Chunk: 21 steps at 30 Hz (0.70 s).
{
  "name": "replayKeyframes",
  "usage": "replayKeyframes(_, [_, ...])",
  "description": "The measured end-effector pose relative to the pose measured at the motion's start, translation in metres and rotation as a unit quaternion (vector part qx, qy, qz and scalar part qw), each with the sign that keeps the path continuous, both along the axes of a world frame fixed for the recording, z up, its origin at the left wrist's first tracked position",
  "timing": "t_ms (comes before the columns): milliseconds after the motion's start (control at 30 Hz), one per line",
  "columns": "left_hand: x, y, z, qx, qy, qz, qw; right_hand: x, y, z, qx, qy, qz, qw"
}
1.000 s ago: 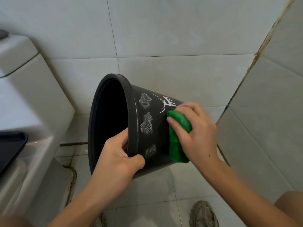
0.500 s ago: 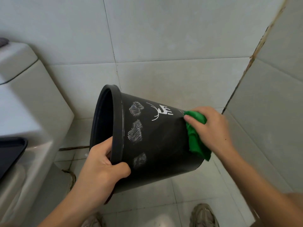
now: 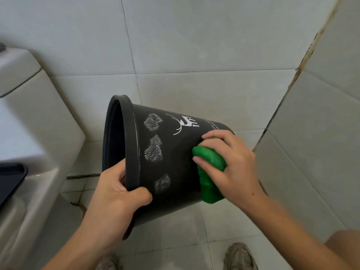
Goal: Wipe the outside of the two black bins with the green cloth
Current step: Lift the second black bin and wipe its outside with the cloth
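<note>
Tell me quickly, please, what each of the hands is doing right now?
Left hand: grips the rim of the black bin, thumb outside.
Right hand: holds the green cloth, pressing it against the bin's side.

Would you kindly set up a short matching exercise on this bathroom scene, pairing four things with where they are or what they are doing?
Things
1. left hand
2. right hand
3. green cloth
4. shoe

States
A. on the tiled floor at the bottom edge of the view
B. grips the rim of the black bin
C. pressed against the side of the bin near its base
D. holds the cloth against the bin

Pairs: 1-B, 2-D, 3-C, 4-A
</note>
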<state>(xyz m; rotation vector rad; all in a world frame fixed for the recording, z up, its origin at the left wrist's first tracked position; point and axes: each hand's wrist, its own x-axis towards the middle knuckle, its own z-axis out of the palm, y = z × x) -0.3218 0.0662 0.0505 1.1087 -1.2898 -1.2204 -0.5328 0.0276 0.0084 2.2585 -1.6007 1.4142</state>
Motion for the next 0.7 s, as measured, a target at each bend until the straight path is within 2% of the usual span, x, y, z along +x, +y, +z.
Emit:
replayKeyframes(67, [-0.001,0.0,-0.001,0.01,0.008,0.009,1.0,-0.001,-0.004,0.006,0.014,-0.03,0.042,0.999])
replayKeyframes(133, [-0.001,-0.001,-0.003,0.023,0.026,0.021,0.999,-0.003,-0.005,0.014,0.029,-0.118,0.079,0.989])
replayKeyframes(267, [-0.004,0.001,-0.005,0.018,0.021,0.011,1.0,-0.003,0.004,0.034,0.033,-0.293,0.146,0.944])
replayKeyframes(400, [-0.007,0.001,-0.004,0.004,0.003,0.005,1.0,-0.003,0.001,0.035,0.076,-0.352,0.151,0.921])
replayKeyframes(533, [-0.007,0.001,-0.004,0.011,0.003,0.015,1.0,-0.008,-0.006,0.021,0.123,-0.302,0.047,0.944])
replayKeyframes(700, [-0.011,0.002,-0.008,0.021,0.002,0.01,1.0,-0.006,-0.002,0.011,0.191,-0.067,0.012,0.979])
